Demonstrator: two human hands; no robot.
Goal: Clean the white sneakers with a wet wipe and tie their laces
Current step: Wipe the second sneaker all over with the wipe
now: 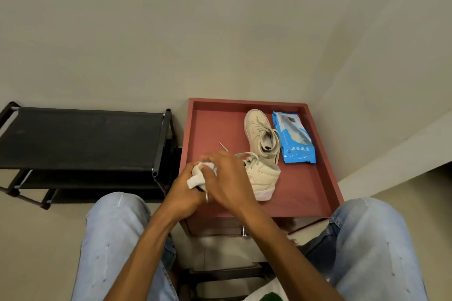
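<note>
Two cream-white sneakers lie on a red tabletop (pixel 305 193) with a raised rim. The near sneaker (pixel 263 176) lies on its side, heel to the right, with its front hidden under my hands. My right hand (pixel 230 178) curls over that front part. My left hand (pixel 184 194) grips a crumpled white wet wipe (pixel 197 178) right against it, thumb and fingers around the wipe. A loose lace end (pixel 223 147) sticks out behind my hands. The far sneaker (pixel 259 129) stands upright with untied laces.
A blue pack of wet wipes (pixel 294 139) lies at the table's right, beside the far sneaker. A black shoe rack (pixel 80 137) stands left of the table. My knees in light jeans (pixel 112 232) flank the table, and walls close in behind and right.
</note>
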